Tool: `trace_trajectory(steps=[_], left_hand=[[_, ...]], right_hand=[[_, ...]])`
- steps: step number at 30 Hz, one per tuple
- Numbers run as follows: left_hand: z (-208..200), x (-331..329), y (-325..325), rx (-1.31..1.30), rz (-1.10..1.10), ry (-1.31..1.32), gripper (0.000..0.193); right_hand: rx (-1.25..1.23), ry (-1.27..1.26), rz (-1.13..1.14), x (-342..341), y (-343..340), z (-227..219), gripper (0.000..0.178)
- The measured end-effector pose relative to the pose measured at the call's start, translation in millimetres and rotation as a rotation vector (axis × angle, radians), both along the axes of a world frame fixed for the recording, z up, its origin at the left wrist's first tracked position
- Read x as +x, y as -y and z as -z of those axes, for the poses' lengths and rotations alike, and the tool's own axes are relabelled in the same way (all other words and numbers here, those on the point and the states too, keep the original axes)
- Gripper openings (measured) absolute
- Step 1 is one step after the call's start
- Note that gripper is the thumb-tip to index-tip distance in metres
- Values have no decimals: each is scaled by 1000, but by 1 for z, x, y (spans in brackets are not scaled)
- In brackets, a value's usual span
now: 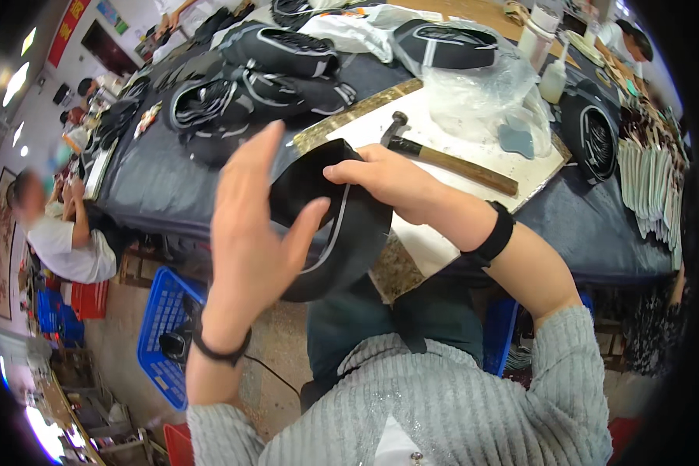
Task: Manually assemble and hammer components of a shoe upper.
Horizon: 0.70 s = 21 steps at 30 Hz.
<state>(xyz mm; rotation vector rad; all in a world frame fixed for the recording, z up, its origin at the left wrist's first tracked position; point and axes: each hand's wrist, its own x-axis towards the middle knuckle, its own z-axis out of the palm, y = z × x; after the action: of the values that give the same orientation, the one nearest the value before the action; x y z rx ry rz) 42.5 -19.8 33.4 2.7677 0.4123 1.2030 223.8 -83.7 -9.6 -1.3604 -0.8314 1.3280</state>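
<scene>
A black curved piece, which looks like a shoe upper with a thin grey line along it, is held up in front of my body. My right hand grips its upper edge, thumb on the inner side and fingers hidden behind. My left hand is raised at the piece's left side with fingers stretched and thumb apart; it is slightly blurred, and whether it touches the piece I cannot tell. Beyond my right hand, a wooden-handled hammer lies on a white-topped slab with a speckled edge.
Bundles of black pieces cover the table's far left. A clear plastic bag, a squeeze bottle and a white canister stand beyond the slab. Stacked pieces lie right. A blue basket is on the floor; a person sits left.
</scene>
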Motion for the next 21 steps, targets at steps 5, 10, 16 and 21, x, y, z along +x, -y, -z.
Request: trace_trajectory(steps=[5, 10, 16, 21], left_hand=[[15, 0, -36, -399, -35, -146, 9], [2, 17, -44, -127, -87, -189, 16], [-9, 15, -70, -470, -126, -576, 22], [-6, 1, -89, -1201, 157, -683, 21]], right_hand=[[353, 827, -23, -1, -4, 5, 39], [535, 886, 174, 9, -18, 18, 45], [589, 987, 214, 5, -23, 29, 30], [111, 147, -125, 35, -17, 12, 19]])
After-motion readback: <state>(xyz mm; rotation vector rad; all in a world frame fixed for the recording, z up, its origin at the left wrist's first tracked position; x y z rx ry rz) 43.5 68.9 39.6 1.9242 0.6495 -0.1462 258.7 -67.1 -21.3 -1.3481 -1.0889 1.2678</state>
